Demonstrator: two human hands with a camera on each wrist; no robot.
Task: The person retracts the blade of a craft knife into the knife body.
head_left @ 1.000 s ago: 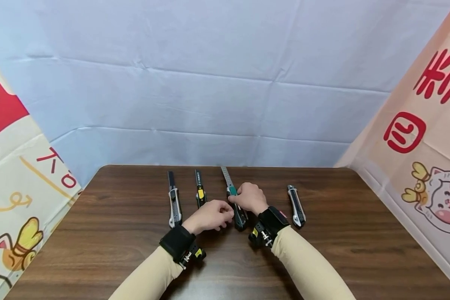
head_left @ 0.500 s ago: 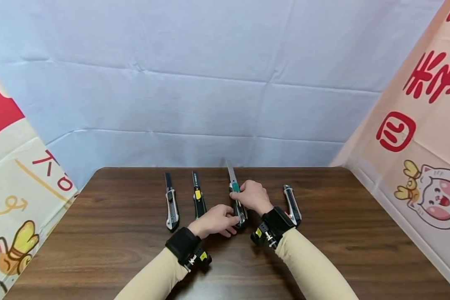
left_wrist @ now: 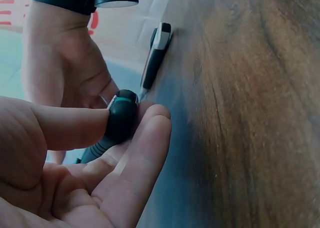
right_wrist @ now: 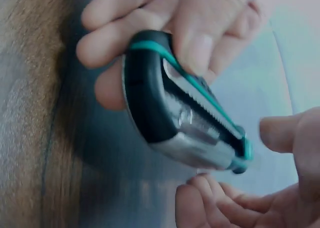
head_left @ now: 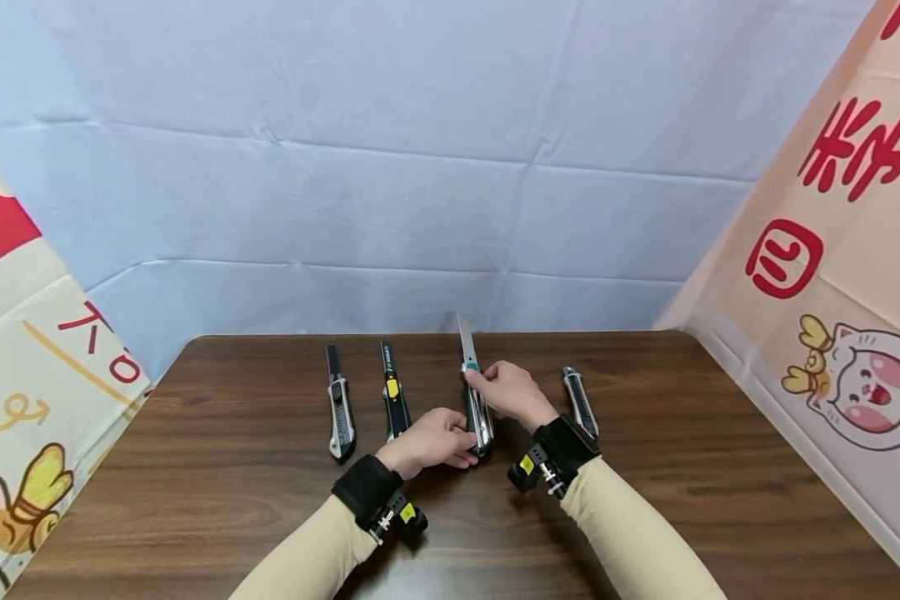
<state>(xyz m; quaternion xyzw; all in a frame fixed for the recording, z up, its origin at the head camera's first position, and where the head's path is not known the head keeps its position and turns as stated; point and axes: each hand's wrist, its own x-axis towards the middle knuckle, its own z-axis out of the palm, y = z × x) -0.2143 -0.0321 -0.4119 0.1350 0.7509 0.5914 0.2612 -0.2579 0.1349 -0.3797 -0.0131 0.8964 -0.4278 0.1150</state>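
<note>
The left hand [left_wrist: 75, 173] pinches the black, teal-ringed butt of a utility knife [left_wrist: 117, 123] between thumb and fingers (close to the lens). The right hand [left_wrist: 65, 62] is behind it, and another knife [left_wrist: 156, 55] lies on the wooden table [left_wrist: 250, 112].

I see a dark wood surface [head_left: 195, 500], a creased pale blue sheet [head_left: 390, 167] behind, cartoon-printed cloths [head_left: 832, 333] at both sides.

Both arms wear beige long sleeves; each wrist carries a black strap with a small yellow-marked camera mount.
</note>
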